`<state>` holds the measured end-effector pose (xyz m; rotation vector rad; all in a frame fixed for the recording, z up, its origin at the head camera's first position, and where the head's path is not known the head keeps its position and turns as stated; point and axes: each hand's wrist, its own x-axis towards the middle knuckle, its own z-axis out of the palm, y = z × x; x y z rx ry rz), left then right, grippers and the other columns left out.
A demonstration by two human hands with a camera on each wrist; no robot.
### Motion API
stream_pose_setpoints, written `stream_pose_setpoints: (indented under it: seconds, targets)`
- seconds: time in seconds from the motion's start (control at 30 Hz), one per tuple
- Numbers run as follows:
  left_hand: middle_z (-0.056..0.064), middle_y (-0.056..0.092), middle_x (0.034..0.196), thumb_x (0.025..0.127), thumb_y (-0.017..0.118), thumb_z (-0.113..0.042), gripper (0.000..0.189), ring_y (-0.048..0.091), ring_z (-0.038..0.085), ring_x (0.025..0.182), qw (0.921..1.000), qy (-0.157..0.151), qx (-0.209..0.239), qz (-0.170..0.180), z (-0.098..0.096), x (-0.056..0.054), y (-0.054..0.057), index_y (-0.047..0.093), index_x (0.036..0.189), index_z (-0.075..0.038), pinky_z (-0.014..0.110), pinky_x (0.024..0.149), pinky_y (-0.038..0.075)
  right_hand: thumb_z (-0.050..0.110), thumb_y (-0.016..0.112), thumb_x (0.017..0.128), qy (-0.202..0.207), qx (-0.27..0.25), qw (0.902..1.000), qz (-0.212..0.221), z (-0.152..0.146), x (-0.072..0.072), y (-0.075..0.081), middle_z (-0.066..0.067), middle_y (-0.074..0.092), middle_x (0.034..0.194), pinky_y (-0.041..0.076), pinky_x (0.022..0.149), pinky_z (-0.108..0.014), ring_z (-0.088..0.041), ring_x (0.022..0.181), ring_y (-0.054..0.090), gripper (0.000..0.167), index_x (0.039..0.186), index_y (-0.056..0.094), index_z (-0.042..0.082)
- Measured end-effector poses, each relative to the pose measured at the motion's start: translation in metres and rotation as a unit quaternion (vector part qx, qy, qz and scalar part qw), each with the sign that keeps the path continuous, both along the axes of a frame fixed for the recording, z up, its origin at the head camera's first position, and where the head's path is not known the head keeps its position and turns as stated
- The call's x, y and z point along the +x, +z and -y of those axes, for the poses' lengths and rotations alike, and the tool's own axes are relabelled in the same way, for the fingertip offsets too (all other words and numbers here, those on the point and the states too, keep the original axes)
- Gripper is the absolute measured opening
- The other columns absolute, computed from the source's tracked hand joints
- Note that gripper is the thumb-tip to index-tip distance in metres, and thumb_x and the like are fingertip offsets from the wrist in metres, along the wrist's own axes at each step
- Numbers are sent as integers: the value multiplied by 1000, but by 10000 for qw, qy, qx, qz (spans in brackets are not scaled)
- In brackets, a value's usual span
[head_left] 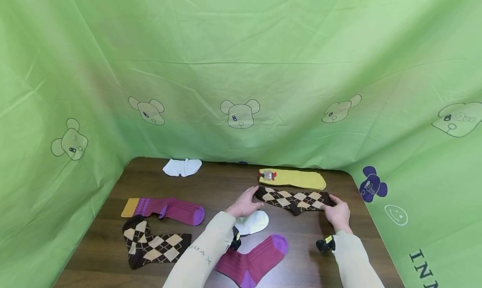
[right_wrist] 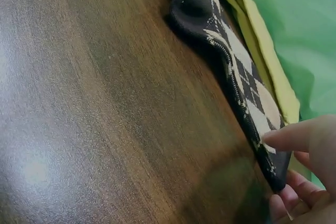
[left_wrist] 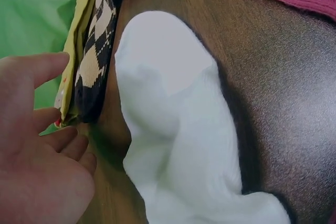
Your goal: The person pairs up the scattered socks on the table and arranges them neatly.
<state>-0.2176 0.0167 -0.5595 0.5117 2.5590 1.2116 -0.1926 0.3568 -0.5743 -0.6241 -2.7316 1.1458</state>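
Observation:
A brown-and-beige argyle sock [head_left: 293, 199] lies stretched sideways on the table's right half. At its left, dark end is my left hand [head_left: 244, 203]; the left wrist view shows the thumb and fingers apart, with nothing gripped. My right hand [head_left: 337, 212] pinches the other end, and in the right wrist view its thumb [right_wrist: 289, 137] lies on the patterned fabric while fingertips sit at the edge. Just behind lies a yellow sock [head_left: 297, 179] with a small animal picture. A white sock [left_wrist: 173, 114] rests below my left hand, partly hidden by the sleeve in the head view.
A magenta sock [head_left: 260, 258] with purple heel and toe lies near the front, partly under my left forearm. On the left are another magenta sock [head_left: 173, 208] with a yellow cuff, a second argyle sock [head_left: 162, 247] and a white sock [head_left: 182, 167]. Green cloth [head_left: 241, 79] surrounds the table.

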Motion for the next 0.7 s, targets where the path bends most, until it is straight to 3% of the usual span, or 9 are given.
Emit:
stream_pose_setpoints:
  seconds: [0.17,0.47,0.7]
  targets:
    - [26,36,156,95,69,-21,73,36,40,143,9999,38,154,33,2,0,5,35,153,6,51,116,28,15,74,87,-191,-226,9993,-230,4,3,3,-34,53,136,30,109,-55,-50,130,44,66,141,47,-11]
    - [22,42,154,96,67,-23,71,39,37,142,9995,107,312,-16,4,-4,9,37,153,5,49,116,30,26,67,96,-528,-572,9967,-214,7,4,10,-34,48,139,31,108,-56,-50,128,43,66,145,42,-8]
    - [19,45,153,96,68,-27,71,40,37,140,9984,274,489,-7,9,-5,16,38,153,2,50,114,31,28,65,98,-533,-883,9942,-303,11,3,19,-34,44,143,31,109,-56,-49,130,44,67,149,38,-7]
